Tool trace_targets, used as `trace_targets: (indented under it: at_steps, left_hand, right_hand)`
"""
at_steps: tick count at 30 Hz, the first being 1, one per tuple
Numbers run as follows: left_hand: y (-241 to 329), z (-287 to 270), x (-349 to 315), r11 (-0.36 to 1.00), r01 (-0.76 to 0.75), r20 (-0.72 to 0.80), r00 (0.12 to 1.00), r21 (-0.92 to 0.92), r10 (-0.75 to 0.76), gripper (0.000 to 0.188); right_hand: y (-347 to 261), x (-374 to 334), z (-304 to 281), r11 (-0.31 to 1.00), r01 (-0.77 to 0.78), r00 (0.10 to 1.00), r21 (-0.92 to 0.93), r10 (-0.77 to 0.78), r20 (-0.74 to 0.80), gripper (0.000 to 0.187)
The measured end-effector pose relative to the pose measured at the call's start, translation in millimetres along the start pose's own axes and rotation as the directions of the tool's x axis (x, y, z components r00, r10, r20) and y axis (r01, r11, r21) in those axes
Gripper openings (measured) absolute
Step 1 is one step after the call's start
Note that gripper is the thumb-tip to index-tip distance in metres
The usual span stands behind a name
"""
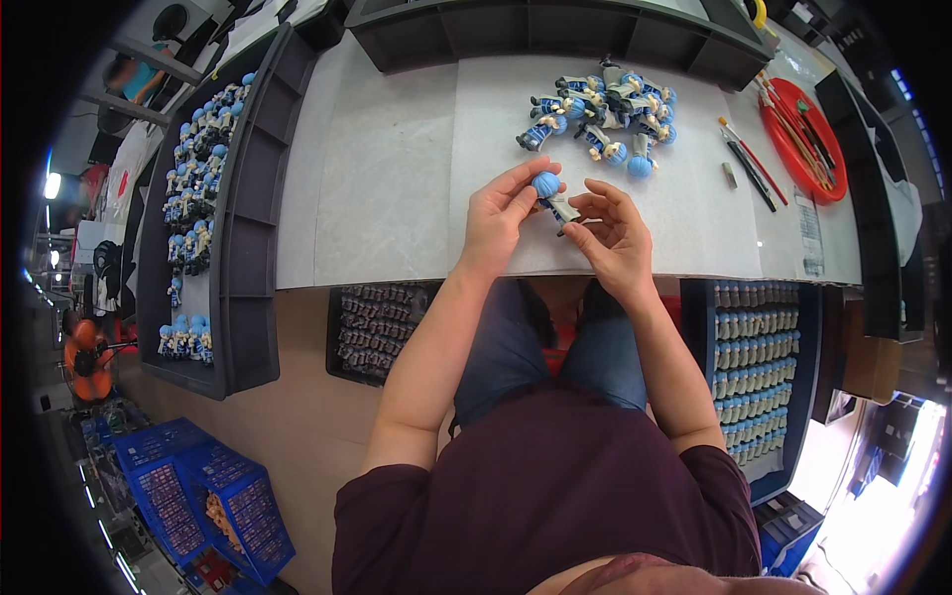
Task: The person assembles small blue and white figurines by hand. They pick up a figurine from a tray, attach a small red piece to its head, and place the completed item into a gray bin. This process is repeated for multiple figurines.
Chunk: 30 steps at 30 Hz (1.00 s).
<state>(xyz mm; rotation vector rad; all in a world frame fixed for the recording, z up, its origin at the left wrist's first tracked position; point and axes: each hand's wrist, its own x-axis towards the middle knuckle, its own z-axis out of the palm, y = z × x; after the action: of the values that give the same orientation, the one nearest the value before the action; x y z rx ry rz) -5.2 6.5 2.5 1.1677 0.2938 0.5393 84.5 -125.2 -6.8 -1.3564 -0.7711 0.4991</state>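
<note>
A small blue-haired figurine with a pale coat is held between my two hands, above the near edge of the white worktable. My left hand pinches its blue head between thumb and fingers. At its lower end, the thumb and curled fingers of my right hand close around the legs and coat. Beyond my hands lies a heap of similar figurines, tumbled in different directions on a white sheet.
Dark trays stand at the left and the far edge; the left one holds figurines. A red dish with brushes is at the right, beside loose brushes. Below the table sit a tray of figurine rows and blue crates.
</note>
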Motion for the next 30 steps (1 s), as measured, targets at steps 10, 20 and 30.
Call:
trace_targets:
  at_steps: [10, 20, 30]
  left_hand:
    - [-4.5, 2.7, -0.1, 0.995, -0.065, 0.003, 0.998, 0.075, 0.065, 0.035]
    - [-5.9, 0.1, 0.2, 0.992, -0.089, 0.027, 0.996, 0.084, 0.087, 0.036]
    - [-3.9, 1.4, -1.2, 0.993, -0.082, 0.026, 0.996, 0.087, 0.080, 0.037]
  right_hand:
    - [5.2, -1.0, 0.1, 0.997, 0.075, 0.994, -0.026, -0.077, -0.080, 0.050]
    - [6.1, -0.4, -0.6, 0.996, 0.087, 0.992, -0.021, -0.089, -0.087, 0.049]
    - [2.7, -1.1, -1.6, 0.996, 0.079, 0.993, -0.040, -0.082, -0.087, 0.041]
